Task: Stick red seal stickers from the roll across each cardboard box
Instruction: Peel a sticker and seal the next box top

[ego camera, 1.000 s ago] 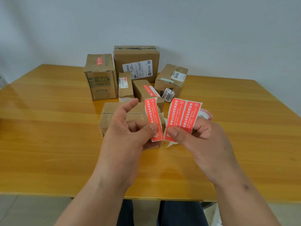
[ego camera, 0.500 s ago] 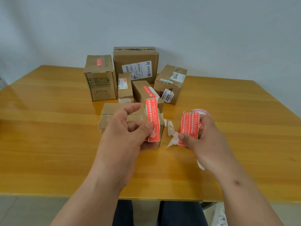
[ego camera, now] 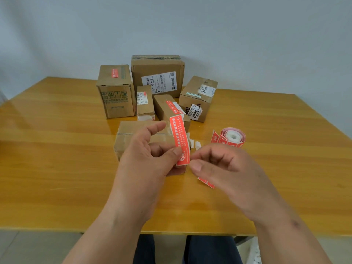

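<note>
While pinched at its lower end by the left hand (ego camera: 150,161), red sticker (ego camera: 180,140) upright, long axis up and away, nearest box (ego camera: 133,134) just behind the grip; right hand (ego camera: 224,168) beside it, loosely curled, seemingly empty.

The sticker (ego camera: 180,140) is red with white characters running along its length, and the roll (ego camera: 232,137) shows the same red around a white core. The boxes (ego camera: 115,91) are plain brown cardboard, some carrying white labels (ego camera: 159,81) with black barcodes and print. The table (ego camera: 57,149) is glossy honey-yellow wood with a streaked grain, against a pale grey-blue wall (ego camera: 247,35).
</note>
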The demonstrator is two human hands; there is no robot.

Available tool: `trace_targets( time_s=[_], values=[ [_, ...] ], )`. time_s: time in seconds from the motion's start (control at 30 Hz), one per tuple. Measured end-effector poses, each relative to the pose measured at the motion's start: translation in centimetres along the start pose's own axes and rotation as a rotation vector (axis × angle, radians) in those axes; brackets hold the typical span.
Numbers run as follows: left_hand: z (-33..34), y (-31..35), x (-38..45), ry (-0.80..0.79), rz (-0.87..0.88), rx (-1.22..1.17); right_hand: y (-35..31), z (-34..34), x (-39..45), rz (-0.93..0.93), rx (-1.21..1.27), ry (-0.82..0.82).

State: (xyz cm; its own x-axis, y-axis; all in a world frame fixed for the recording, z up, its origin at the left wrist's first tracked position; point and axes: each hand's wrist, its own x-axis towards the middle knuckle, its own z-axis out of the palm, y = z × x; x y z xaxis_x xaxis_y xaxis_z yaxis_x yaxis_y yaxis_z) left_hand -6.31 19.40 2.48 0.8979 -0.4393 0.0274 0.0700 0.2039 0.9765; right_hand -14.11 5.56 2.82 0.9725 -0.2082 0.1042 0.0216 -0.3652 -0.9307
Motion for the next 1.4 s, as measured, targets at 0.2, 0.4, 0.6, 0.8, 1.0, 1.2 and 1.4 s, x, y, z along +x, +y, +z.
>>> trace_targets(
  time_s=[0.2,0.4,0.6,0.8,1.0,1.2,1.4],
  values=[
    [0.0,0.3,-0.4,0.005,0.02,0.038,0.4,0.5,0.3,0.0,-0.003,0.026],
    [-0.3,0.3,-0.5,-0.001,0.024,0.098,-0.2,0.5,0.4,-0.01,0.006,0.052],
    [-0.4,0.1,-0.8,-0.074,0.04,0.219,-0.6,-0.1,1.3,0.03,0.155,0.308],
    [-0.3,0.2,-0.9,-0.121,0.031,0.256,-0.8,-0.2,1.4,0.028,0.189,0.305],
    [-0.2,0.4,-0.9,-0.156,0.038,0.277,-0.4,-0.4,1.1,0.015,0.178,0.227],
    [-0.1,0.0,-0.8,-0.14,0.013,0.267,-0.4,-0.3,1.0,-0.044,0.341,0.162],
    [0.1,0.0,-0.7,-0.16,0.055,0.313,-0.5,-0.1,0.9,-0.077,0.296,0.128]
  ],
)
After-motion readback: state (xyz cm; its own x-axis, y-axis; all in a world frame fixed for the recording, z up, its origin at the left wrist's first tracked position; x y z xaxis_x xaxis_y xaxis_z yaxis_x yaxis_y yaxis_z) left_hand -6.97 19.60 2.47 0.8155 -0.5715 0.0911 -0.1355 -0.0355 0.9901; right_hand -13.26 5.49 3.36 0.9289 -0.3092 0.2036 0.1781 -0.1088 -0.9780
